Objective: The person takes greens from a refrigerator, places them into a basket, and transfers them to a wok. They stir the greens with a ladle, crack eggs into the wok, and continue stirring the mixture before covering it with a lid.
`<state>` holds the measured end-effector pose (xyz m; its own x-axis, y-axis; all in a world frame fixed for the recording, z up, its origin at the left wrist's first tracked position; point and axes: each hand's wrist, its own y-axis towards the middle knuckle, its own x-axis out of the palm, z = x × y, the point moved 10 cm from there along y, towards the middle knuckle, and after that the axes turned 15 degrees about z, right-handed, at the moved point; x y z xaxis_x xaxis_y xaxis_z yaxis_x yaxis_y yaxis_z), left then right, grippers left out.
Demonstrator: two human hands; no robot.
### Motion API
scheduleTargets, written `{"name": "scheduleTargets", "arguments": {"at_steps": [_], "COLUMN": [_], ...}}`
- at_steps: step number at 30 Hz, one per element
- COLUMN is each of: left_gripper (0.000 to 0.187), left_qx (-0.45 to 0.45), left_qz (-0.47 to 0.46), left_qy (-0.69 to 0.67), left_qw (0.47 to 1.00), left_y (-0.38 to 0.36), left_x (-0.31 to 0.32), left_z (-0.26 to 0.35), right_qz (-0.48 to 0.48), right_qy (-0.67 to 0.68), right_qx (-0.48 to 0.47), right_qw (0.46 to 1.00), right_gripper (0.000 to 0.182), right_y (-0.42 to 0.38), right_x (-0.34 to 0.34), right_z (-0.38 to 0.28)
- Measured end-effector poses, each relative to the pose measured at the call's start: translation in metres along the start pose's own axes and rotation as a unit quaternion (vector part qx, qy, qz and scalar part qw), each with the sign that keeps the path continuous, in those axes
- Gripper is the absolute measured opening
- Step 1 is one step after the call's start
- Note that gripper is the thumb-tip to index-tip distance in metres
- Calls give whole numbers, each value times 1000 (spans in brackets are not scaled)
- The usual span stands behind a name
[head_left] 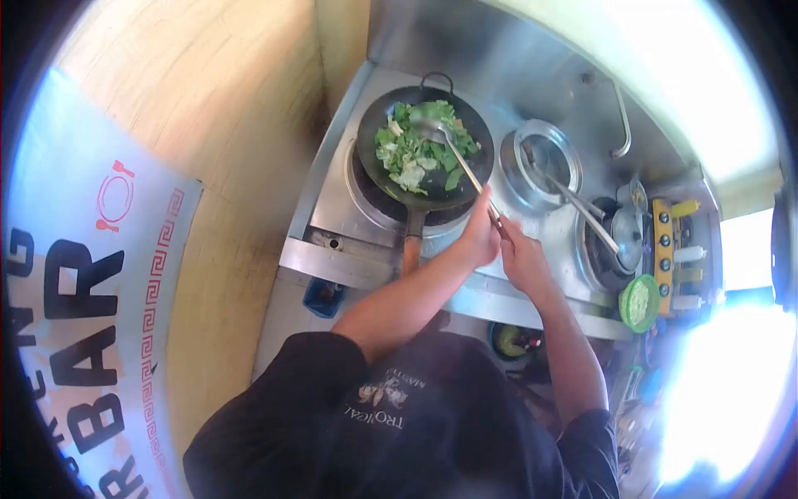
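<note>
A dark wok with a loop at the far rim and a wooden handle pointing at me sits on the left burner. In it lie chopped leafy greens, green and pale. The bowl of a long-handled metal ladle rests among the greens, slightly blurred. My left hand is closed at the ladle's handle, its thumb along the shaft. Just right of it, my right hand grips the handle's end. My left forearm crosses over the wok handle's near end.
On the right, a metal pot stands on the stove with another long utensil reaching from it to a lidded pot. A green basket holds pale shreds. Behind are a steel backsplash and faucet; a wall closes the left.
</note>
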<state>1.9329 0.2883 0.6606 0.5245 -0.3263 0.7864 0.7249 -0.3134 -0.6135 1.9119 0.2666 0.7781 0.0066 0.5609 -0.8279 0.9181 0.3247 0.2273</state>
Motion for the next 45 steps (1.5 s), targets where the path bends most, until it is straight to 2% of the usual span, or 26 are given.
{"name": "scheduleTargets", "arguments": {"at_steps": [1, 2, 3, 4, 5, 6, 8, 9, 11, 12, 13, 14, 16, 18, 20, 22, 23, 25, 29, 31, 32, 34, 37, 40, 44, 45], "left_gripper": [82, 64, 58, 53, 50, 47, 55, 55, 40, 40, 30, 20, 15, 12, 13, 13, 13, 14, 11, 11, 11, 11, 12, 12, 12, 12], "left_qx": [-10, -13, 149, 301, 439, 554, 605, 605, 349, 348, 192, 27, 42, 59, 46, 49, 53, 49, 52, 56, 63, 65, 63, 65, 61, 58], "left_qz": [-59, -20, 4, 29, 95, 155, 257, 258, 247, 246, 184, 115, 116, 111, 68, 81, 92, 71, 64, 68, 72, 76, 79, 77, 88, 88], "left_qy": [53, 154, 282, 401, 496, 571, 533, 536, 390, 391, 310, 214, 231, 254, 117, 106, 101, 104, 120, 124, 128, 128, 136, 158, 134, 137], "left_qw": [997, 988, 948, 865, 743, 586, 532, 529, 816, 816, 913, 970, 965, 959, 990, 990, 989, 991, 989, 988, 987, 987, 986, 982, 985, 985], "left_y": [5, -18, -36, -59, -87, -120, -129, -120, -68, -72, -64, -63, -64, -75, -102, -96, -91, -79, -74, -72, -72, -70, -64, -64, -78, -80], "left_x": [6, -6, -17, -26, -39, -48, -110, -131, -202, -199, -194, -186, -183, -160, -123, -127, -131, -137, -144, -148, -150, -153, -161, -168, -160, -158], "left_z": [-6, -6, 19, 41, 71, 90, 104, 101, 82, 90, 71, 40, 36, 29, 14, 11, 14, 16, 18, 19, 19, 19, 22, 30, 30, 26], "right_qz": [7, 12, 7, 24, 25, 9, -4, -34, -58, -119, -182, -186, -221, -197, -170, -111, -108, -237, -298, -249, -251, -259, -193, -205, -207, -183], "right_qy": [0, -14, -28, -21, -16, -58, -97, -76, -50, -96, -143, -145, -245, -259, -273, -14, -13, 50, 71, 9, 8, -281, -277, -243, -280, -178], "right_qx": [-13, -18, -16, -33, -33, -13, 8, -4, -12, -10, -9, -8, -34, -32, -26, -30, -29, 203, 310, 5, 8, -13, 29, 38, 29, 47], "right_qw": [1000, 1000, 999, 999, 999, 998, 995, 997, 997, 988, 973, 972, 943, 945, 947, 993, 994, 949, 900, 968, 968, 924, 941, 947, 937, 966], "right_gripper": [44, 44, 44, 44, 44, 45, 45, 46, 47, 47, 47, 47, 48, 47, 47, 45, 45, 49, 50, 51, 51, 48, 52, 53, 49, 46], "right_y": [15, 26, 28, 38, 55, 68, 73, 69, 57, 34, 11, -4, -27, -21, -14, -8, -5, -23, -48, -36, -35, -31, -2, -16, -38, -30], "right_x": [1, 2, 7, 11, 21, 37, 56, 76, 82, 72, 62, 43, 17, 8, -10, -30, -40, -51, -54, -39, -27, 0, 46, 63, 26, 17], "right_z": [2, 6, 11, 9, 2, -4, -1, 2, -3, -8, -10, -17, -20, -4, 14, 3, -6, -2, -6, -21, -21, -8, -1, -10, -11, -7]}}
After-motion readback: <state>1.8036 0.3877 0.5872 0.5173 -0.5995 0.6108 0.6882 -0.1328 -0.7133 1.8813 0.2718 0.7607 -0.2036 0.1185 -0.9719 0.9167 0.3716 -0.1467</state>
